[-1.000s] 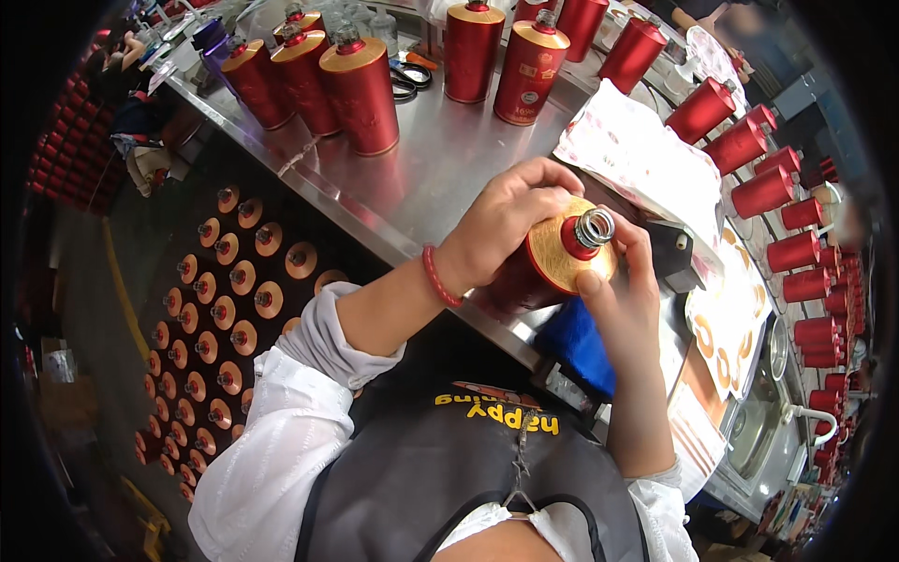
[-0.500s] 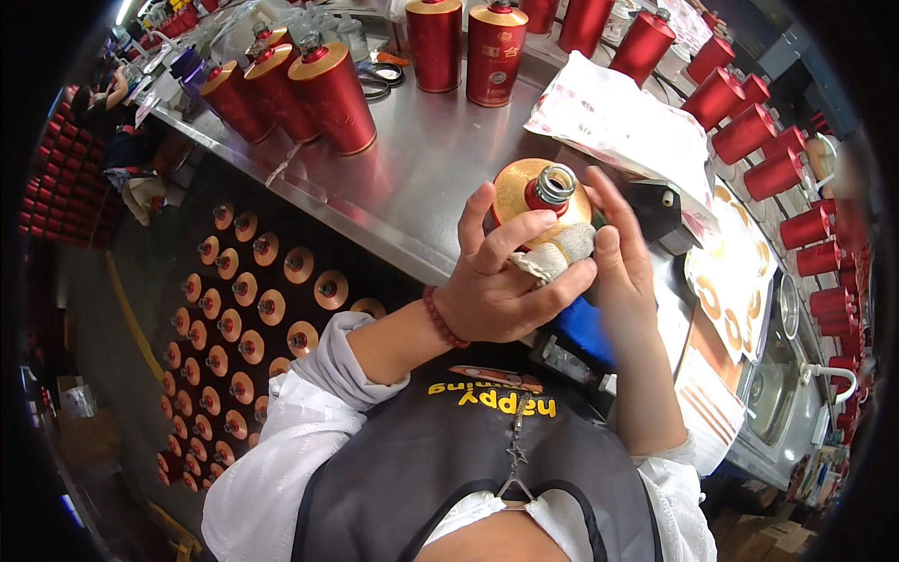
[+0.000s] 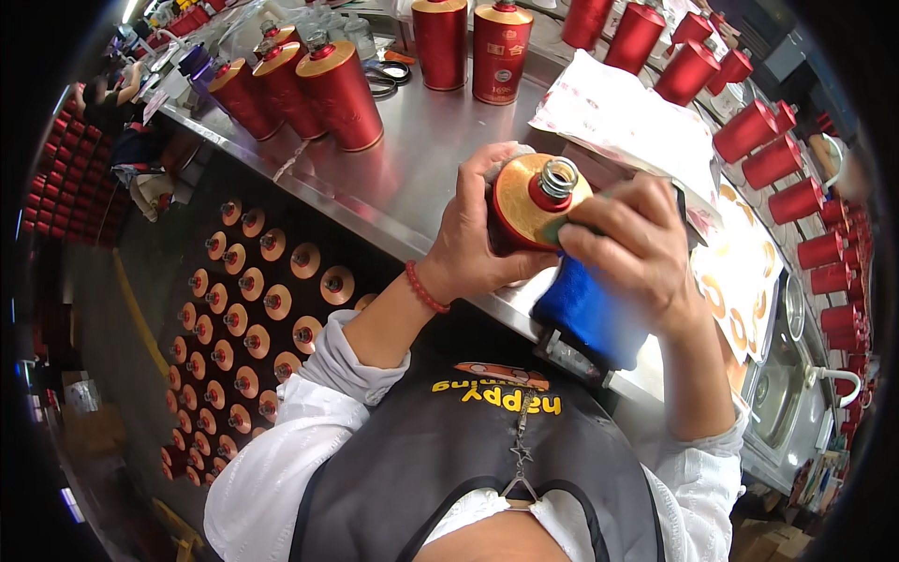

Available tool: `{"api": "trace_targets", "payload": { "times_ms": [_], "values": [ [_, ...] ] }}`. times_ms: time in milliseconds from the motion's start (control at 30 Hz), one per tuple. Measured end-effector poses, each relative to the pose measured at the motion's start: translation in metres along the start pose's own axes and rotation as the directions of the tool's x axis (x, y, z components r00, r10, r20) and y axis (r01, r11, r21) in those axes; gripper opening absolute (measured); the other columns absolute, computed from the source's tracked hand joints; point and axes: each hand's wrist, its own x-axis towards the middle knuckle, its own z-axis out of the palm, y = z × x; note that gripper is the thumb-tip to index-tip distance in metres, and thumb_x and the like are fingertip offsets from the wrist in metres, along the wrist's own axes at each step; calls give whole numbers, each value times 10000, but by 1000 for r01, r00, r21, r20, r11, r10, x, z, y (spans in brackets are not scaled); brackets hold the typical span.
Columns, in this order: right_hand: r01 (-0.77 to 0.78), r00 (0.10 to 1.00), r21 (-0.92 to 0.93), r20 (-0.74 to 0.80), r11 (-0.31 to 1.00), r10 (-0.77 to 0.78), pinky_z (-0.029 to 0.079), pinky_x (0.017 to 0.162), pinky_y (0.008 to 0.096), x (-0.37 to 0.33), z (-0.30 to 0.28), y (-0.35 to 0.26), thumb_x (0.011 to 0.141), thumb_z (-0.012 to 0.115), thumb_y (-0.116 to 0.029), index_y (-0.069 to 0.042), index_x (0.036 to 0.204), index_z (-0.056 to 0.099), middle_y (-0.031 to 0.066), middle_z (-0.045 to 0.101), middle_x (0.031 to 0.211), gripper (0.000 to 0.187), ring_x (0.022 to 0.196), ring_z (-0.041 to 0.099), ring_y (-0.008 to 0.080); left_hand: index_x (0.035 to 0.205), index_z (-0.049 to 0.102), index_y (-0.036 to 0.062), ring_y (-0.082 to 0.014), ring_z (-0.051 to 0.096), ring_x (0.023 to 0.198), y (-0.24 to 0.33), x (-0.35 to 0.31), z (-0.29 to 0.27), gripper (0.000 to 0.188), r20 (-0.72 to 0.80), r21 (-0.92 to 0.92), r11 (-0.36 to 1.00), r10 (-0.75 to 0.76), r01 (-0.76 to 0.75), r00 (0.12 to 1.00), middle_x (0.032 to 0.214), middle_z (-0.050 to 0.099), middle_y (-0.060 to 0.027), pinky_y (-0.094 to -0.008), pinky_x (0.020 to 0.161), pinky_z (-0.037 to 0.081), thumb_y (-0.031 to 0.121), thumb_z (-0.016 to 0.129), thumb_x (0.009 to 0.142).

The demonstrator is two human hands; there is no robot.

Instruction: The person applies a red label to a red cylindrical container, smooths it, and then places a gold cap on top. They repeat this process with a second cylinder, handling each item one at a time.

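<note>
My left hand (image 3: 473,225) is wrapped round a red bottle (image 3: 503,225) with a gold shoulder and an uncapped glass neck. The bottle is tilted, its mouth facing up toward me. A scrap of pale cloth (image 3: 524,149) shows by the left fingertips, behind the bottle. My right hand (image 3: 637,239) is closed, with bent fingers against the gold shoulder's right side. From beneath it hangs a blue cloth (image 3: 585,304), blurred along its right edge. The right fingertips are partly smeared by motion.
Several red bottles (image 3: 342,98) stand along the steel table (image 3: 421,155), near black scissors (image 3: 384,80). White printed sheets (image 3: 618,117) lie to the right, before a row of bottles (image 3: 796,201). Many gold-topped bottles (image 3: 277,300) stand below left. A sink (image 3: 775,403) is at right.
My right hand has gone from spread fingers beside the bottle to closed on the blue cloth, which has come up with it. My left hand has shifted to the bottle's left side.
</note>
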Motion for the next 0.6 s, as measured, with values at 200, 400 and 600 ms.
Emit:
{"api": "trace_targets", "payload": {
  "times_ms": [200,400,600],
  "values": [
    [-530,811,480,46,699,583,492,620,269,-20,-10,-10,888,728,-130,-7,990,654,62,673,814,176,692,620,130,1425,297,21,-349,532,1256,2,9,-12,969,139,131,987,70,-88,988,1354,483,-220,-416,1078,424,423,861,747],
    [-648,506,719,159,252,848,466,724,222,-36,14,-21,893,688,-135,-18,1027,608,9,622,901,195,813,558,64,1399,343,1,-355,503,1264,10,6,-8,875,112,152,985,61,-77,992,1360,464,-240,-419,1089,399,438,806,799],
    [-594,496,741,31,313,868,469,772,229,-38,19,-27,941,690,-134,-13,1096,620,4,627,926,209,850,571,82,1391,369,-15,-350,504,1259,17,3,0,774,-19,-102,992,-73,71,997,1352,470,-230,-423,1088,392,376,768,856]
  ]
}}
